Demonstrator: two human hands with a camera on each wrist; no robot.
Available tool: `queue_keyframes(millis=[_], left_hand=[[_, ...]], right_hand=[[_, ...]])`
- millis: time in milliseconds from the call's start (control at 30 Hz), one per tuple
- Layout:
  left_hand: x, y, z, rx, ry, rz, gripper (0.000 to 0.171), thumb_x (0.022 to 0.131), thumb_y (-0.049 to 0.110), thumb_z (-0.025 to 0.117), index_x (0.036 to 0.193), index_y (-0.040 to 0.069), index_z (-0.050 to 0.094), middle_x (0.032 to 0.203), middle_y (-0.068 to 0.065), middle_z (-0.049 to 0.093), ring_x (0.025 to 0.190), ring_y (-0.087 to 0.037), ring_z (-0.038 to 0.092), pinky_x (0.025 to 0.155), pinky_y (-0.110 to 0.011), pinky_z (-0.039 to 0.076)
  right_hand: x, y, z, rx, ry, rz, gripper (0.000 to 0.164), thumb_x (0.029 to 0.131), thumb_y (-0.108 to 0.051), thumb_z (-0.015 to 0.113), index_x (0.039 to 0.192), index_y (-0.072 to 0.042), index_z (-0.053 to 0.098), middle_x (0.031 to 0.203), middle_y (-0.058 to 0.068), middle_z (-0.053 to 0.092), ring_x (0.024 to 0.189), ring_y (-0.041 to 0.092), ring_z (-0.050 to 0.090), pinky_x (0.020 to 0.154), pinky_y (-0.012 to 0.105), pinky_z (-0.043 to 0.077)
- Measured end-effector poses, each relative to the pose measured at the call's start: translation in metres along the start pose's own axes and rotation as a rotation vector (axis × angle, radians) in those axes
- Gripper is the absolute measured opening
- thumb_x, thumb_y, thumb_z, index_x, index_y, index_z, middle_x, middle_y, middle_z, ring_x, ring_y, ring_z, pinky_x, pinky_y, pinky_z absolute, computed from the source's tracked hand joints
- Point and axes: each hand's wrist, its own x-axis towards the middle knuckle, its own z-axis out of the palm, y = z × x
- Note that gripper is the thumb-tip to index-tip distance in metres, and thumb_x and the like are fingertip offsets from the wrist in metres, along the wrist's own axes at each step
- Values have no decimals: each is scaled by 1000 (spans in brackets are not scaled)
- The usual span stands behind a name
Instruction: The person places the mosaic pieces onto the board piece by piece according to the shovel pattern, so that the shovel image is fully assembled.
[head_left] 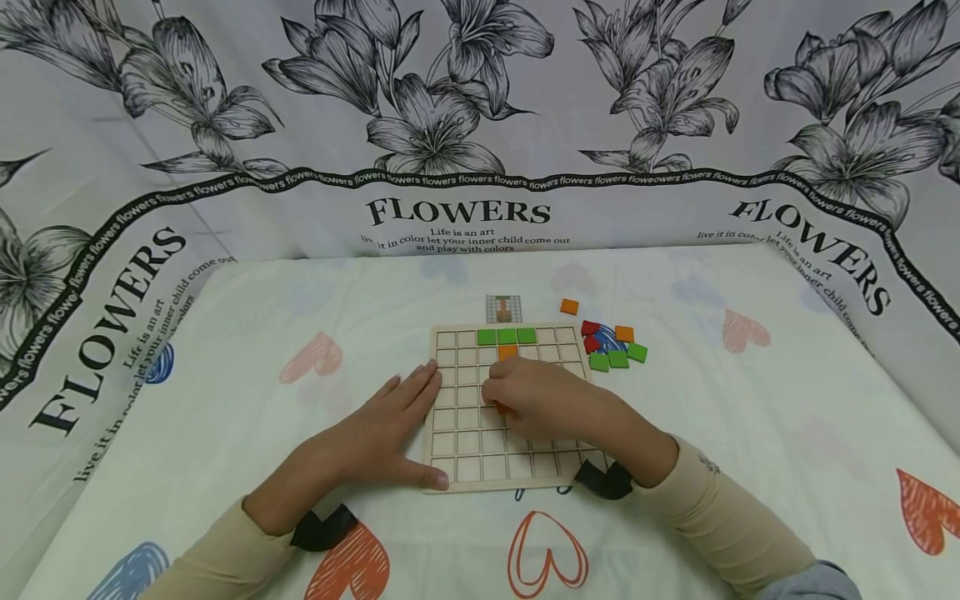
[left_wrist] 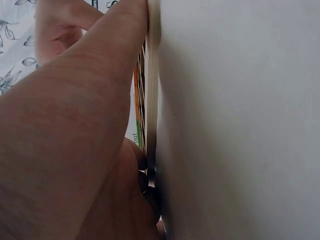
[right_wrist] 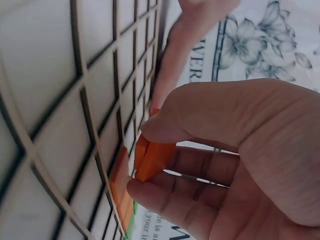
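A wooden grid board (head_left: 468,486) lies flat on the cloth. Along its left edge rests my left hand (head_left: 367,433), fingers extended and the thumb at the front left corner. In the left wrist view that hand (left_wrist: 70,115) lies against the board's side (left_wrist: 153,90). Over the board's middle, my right hand (head_left: 551,400) pinches an orange square tile (right_wrist: 157,155) between thumb and fingertips, tilted close to the grid. Green tiles (head_left: 507,336) sit in the back row, and an orange tile (head_left: 508,352) sits below the middle one.
A small pattern card (head_left: 503,309) lies behind the board. To the right are loose red tiles (head_left: 590,328), green tiles (head_left: 618,359) and an orange tile (head_left: 624,333). Another orange tile (head_left: 569,307) lies apart at the back. Heart-printed cloth (head_left: 225,400) covers the table.
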Motion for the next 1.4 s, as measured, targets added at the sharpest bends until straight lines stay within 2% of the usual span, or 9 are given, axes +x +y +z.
queue_keyframes(millis=[233,467,733,933,1033,1267,1400], left_hand=[[0,0,-1,1,-6,1,130,73,85,60,160,2,10,168,-10,2,153,-23,1,121,-49,9],[0,-1,1,9,-4,4,130,73,86,59,161,3,10,168,-10,2,153,-23,2,121,-49,9],[1,0,-1,4,-8,-6,130,73,86,60,161,3,11,167,-11,4,153,-23,2,121,-49,9],[0,0,-1,3,-5,-2,130,73,85,60,161,3,11,167,-11,3,153,-23,2,121,-49,9],[0,-1,0,6,-4,-2,131,72,87,59,161,3,10,168,-10,3,153,-23,2,121,-49,9],[1,-1,1,10,-9,-12,132,71,89,56,161,5,10,168,-9,2,153,-22,1,121,-48,8],[1,-1,0,11,-9,-8,132,71,88,57,161,4,10,168,-9,2,153,-22,1,121,-48,8]], right_hand=[[4,-6,9,-45,16,-44,13,87,-8,73,96,-15,68,82,-7,53,78,12,49,68,21,45],[6,-8,12,-45,-1,-26,19,87,-10,76,104,-15,68,90,-5,60,85,13,51,73,21,48],[2,-7,5,-69,-30,34,15,86,-9,75,99,-15,71,86,-6,57,80,12,51,70,22,49],[-5,-4,-6,-2,-42,83,17,90,-8,74,105,-14,71,95,-4,62,88,12,55,79,24,52],[-7,-4,-7,10,-44,82,16,91,-8,74,105,-15,70,94,-4,61,87,12,54,79,24,52],[-7,-7,-4,-35,-59,22,20,91,-10,75,110,-14,70,93,-5,58,86,12,53,80,23,51],[-7,-7,-4,-64,-65,45,17,91,-11,75,107,-14,70,90,-5,57,83,12,52,75,22,50]])
